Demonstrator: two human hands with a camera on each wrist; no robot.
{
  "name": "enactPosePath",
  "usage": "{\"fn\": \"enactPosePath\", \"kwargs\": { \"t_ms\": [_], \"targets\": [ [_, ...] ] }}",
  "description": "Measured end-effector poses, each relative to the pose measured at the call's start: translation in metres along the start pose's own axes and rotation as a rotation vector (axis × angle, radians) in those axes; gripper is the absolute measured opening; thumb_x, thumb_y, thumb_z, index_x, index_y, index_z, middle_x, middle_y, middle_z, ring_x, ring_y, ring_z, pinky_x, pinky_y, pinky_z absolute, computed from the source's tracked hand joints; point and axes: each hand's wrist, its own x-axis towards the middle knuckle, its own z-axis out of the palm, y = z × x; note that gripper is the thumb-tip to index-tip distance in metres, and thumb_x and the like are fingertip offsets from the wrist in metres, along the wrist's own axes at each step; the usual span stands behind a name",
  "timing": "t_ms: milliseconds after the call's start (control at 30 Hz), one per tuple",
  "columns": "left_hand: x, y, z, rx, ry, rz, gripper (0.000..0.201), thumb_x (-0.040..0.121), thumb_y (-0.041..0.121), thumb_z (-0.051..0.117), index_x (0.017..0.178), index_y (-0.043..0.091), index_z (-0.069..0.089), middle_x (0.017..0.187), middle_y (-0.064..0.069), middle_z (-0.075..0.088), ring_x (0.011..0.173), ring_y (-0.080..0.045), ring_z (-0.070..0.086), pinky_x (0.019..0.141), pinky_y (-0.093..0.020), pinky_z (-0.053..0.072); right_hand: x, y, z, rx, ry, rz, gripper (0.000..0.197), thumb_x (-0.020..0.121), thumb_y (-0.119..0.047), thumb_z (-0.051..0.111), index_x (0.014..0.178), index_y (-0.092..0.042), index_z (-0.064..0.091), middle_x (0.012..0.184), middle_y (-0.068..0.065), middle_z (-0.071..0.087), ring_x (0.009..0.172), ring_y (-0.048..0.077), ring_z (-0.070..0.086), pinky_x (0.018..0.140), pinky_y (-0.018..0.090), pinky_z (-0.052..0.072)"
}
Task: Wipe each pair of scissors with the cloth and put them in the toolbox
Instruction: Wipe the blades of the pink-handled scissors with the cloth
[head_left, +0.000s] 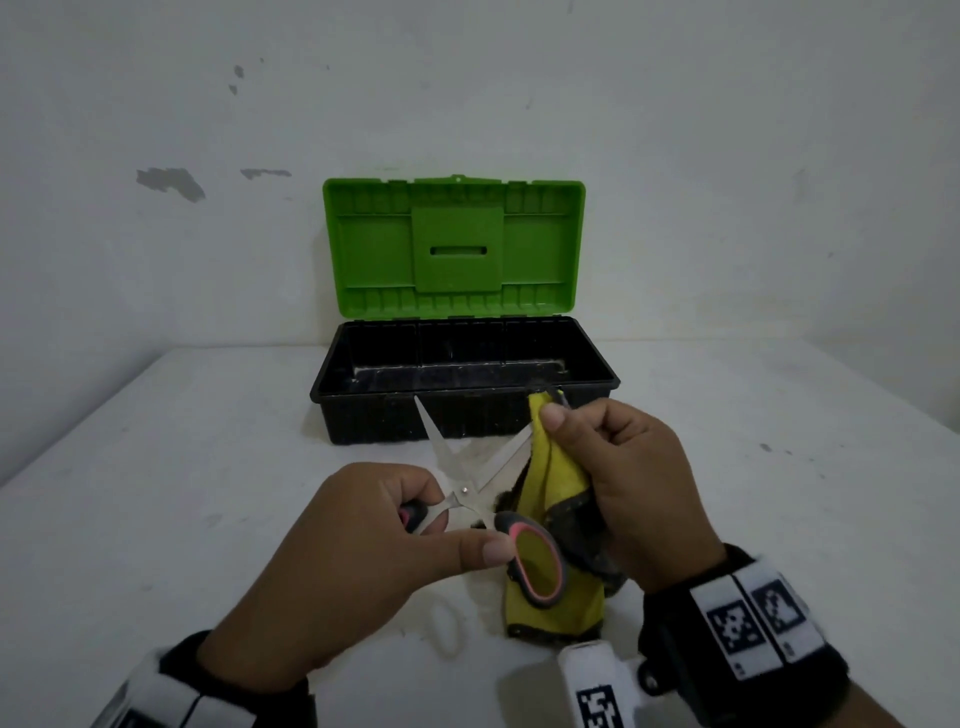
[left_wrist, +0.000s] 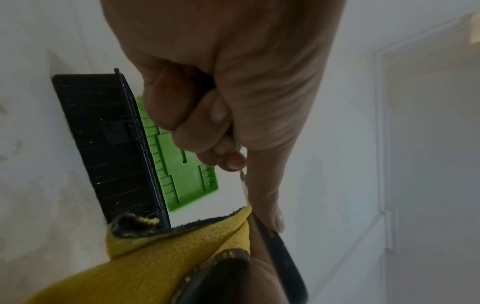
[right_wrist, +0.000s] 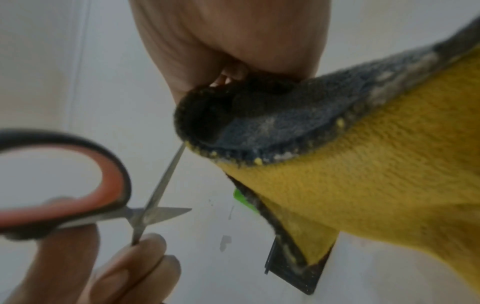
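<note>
My left hand (head_left: 358, 561) grips scissors (head_left: 470, 491) by handles, blades spread, above worktop middle. My right hand (head_left: 631, 483) pinches cloth (head_left: 553, 470) around one blade. Step: wiping. Next, I think: wipe other blade, close, place in toolbox (head_left: 465, 410) at far edge.

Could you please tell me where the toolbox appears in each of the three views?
Head: the toolbox sits centre, lid up, behind both hands.
Left wrist: left of centre, turned on end.
Right wrist: only a dark corner, lower right.
Shared landmark: the yellow cloth.
</note>
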Motion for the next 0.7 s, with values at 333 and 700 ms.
{"fn": "enactPosePath", "kwargs": {
  "t_ms": [333,700],
  "targets": [
    [-0.003,0.002,0.001,0.009,0.027,-0.003,0.054,0.042,0.064,0.080,0.049,0.019,0.051,0.044,0.005,0.037,0.044,-0.006,0.032,0.045,-0.019,0.032,-0.001,-0.001,0.003,0.053,0.015,0.057,0.029,0.070,-0.039,0.077,0.061,-0.015,0.064,0.062,0.008,0.062,0.058,0.019,0.057,0.056,0.030,0.052],
    [-0.003,0.007,0.007,0.294,0.154,0.018,0.051,0.050,0.061,0.082,0.052,0.022,0.049,0.045,0.007,0.046,0.044,-0.005,0.039,0.045,-0.015,0.031,-0.025,-0.004,0.015,-0.260,-0.194,-0.056,0.025,0.079,-0.029,0.079,0.067,-0.009,0.070,0.058,0.002,0.070,0.046,0.017,0.065,0.047,0.021,0.053]
  ]
}}
